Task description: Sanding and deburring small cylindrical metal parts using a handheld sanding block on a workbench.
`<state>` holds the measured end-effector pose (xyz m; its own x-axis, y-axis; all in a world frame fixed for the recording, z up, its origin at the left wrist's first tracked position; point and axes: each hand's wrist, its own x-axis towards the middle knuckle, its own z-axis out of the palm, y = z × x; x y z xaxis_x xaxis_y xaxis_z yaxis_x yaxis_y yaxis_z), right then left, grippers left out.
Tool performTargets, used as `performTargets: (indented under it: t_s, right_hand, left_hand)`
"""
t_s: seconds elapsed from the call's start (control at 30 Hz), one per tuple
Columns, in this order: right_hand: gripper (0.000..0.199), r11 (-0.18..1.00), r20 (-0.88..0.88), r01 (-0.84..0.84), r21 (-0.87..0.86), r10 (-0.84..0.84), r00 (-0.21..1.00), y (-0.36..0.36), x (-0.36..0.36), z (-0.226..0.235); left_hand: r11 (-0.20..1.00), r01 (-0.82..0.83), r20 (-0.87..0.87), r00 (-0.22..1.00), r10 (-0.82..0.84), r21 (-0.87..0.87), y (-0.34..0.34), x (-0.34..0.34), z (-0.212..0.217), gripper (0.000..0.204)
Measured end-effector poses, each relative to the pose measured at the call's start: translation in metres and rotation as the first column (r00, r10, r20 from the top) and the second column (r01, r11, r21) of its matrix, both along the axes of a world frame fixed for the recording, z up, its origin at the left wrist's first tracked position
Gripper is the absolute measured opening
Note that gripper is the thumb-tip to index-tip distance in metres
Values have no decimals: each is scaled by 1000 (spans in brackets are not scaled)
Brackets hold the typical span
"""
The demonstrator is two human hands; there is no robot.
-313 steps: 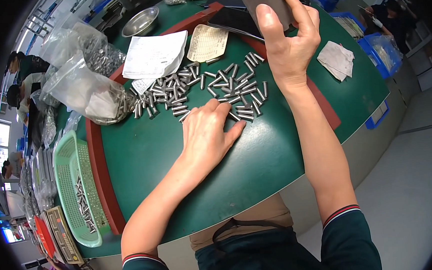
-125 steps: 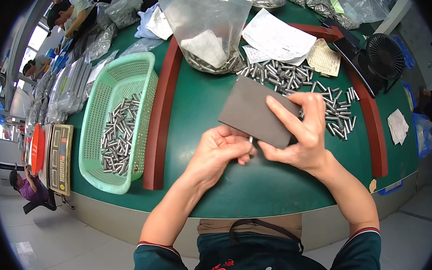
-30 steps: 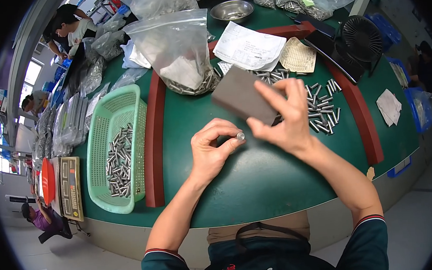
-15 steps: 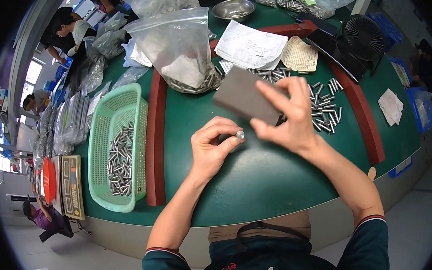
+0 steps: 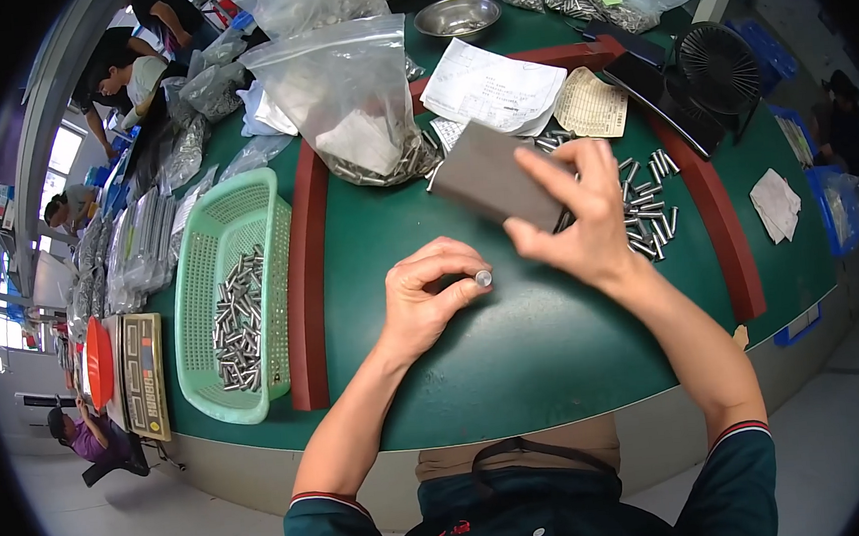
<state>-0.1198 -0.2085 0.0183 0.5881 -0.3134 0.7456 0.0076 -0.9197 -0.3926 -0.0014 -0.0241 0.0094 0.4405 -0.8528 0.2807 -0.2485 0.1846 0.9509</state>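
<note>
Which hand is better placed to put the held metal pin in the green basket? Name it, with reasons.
The left hand, I'd judge: it pinches the metal pin and is nearer the green basket, with the red bar between. The right hand is farther away and holds a gray block.

I take this for a production workshop: the green bench bears a basket of metal pins and a clear bag of metal parts. Farther left, I see other workers.
</note>
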Motion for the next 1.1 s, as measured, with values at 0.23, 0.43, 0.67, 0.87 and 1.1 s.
performTargets:
  t_s: [0.23,0.43,0.67,0.87,1.1]
  right_hand:
    - [71,972,72,-225,-63,229,971,22,-9,9]
    - [66,997,104,-67,-24,69,992,5,1,-3]
    - [64,997,135,-68,-32,72,988,8,6,-2]
    - [64,981,130,-188,-42,192,973,26,1,1]
    - [68,971,139,-231,-54,237,962,32,0,4]
  left_hand:
    - [964,-229,-175,952,250,133,5,-5,-10,7]
    - [996,-71,-11,997,71,48,-1,-2,-4,5]
    - [997,-35,-34,999,37,66,-1,-4,-3,15]
    - [888,85,163,971,-176,452,16,17,-14,32]
    - [993,-64,-236,968,85,99,13,-5,-21,14]
